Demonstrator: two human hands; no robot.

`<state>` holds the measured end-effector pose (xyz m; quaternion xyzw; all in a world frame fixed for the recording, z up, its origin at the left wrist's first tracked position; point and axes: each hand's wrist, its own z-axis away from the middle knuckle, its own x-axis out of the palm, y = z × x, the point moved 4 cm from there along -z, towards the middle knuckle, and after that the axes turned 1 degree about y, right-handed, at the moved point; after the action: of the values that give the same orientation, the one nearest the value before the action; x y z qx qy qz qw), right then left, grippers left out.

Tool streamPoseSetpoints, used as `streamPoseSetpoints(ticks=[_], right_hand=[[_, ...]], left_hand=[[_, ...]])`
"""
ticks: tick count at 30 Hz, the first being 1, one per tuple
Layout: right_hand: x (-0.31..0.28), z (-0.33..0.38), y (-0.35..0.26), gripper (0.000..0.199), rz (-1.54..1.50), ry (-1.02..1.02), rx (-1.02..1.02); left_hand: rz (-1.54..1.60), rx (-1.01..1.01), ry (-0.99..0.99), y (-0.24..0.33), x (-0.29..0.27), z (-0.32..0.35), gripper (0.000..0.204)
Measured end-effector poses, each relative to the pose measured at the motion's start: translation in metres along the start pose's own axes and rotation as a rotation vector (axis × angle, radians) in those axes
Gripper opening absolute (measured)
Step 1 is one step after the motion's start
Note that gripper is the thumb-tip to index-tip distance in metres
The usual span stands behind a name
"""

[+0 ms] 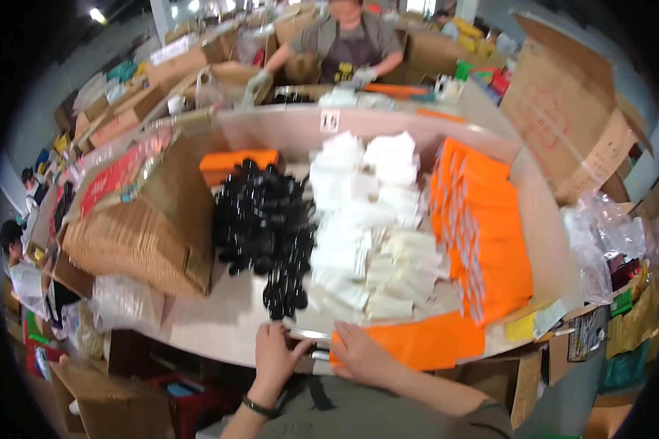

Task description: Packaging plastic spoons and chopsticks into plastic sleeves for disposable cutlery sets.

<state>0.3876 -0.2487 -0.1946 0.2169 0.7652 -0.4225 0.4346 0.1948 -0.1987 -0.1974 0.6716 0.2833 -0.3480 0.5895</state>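
Note:
At the near edge of the table, my left hand (274, 357) is closed at the left end of a shiny silver-and-white strip-like item (311, 335); its exact kind is unclear. My right hand (364, 354) is at the item's other end, fingers bent over the left end of a flat orange piece (425, 341). Beyond my hands lies a heap of glossy black, spoon-like pieces (260, 216). Beside it are stacks of white packets or cloths (337, 183) and cream-coloured ones (403, 274). A long overlapping row of orange sleeves (487, 230) lies at the right.
A big carton of packed brown cardboard (139, 241) stands on the table's left. A pale raised wall (271, 124) borders the far side. Another gloved person (351, 51) works beyond it. Open cartons (564, 95) and clear plastic bags (600, 234) crowd the right.

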Motion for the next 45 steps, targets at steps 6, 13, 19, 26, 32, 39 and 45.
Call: streamPoseSetpoints(ticks=[6, 13, 19, 26, 32, 39, 45], right_hand=[[0.0, 0.005, 0.006, 0.033, 0.073, 0.077, -0.026], [-0.021, -0.001, 0.016, 0.027, 0.007, 0.093, -0.163], [-0.091, -0.006, 0.097, 0.017, 0.19, 0.002, -0.139], [-0.076, 0.059, 0.074, 0.043, 0.084, -0.164, -0.078], [-0.029, 0.036, 0.06, 0.032, 0.008, 0.092, 0.33], [-0.032, 0.016, 0.046, 0.024, 0.072, -0.142, 0.621], [-0.013, 0.006, 0.043, 0.019, -0.048, -0.164, 0.674]], left_hand=[[0.664, -0.059, -0.38, 0.016, 0.047, 0.014, 0.056], [-0.238, 0.693, 0.108, 0.066, -0.028, 0.005, 0.068], [-0.168, 0.339, -0.192, 0.033, -0.019, -0.016, 0.043], [0.429, 0.109, -0.785, 0.047, 0.026, 0.014, 0.066], [0.506, 0.143, -0.944, 0.074, 0.044, 0.013, 0.042], [0.068, 0.154, -0.262, 0.001, 0.016, 0.005, 0.058], [-0.09, 0.311, -0.573, -0.004, -0.007, 0.005, 0.071]])
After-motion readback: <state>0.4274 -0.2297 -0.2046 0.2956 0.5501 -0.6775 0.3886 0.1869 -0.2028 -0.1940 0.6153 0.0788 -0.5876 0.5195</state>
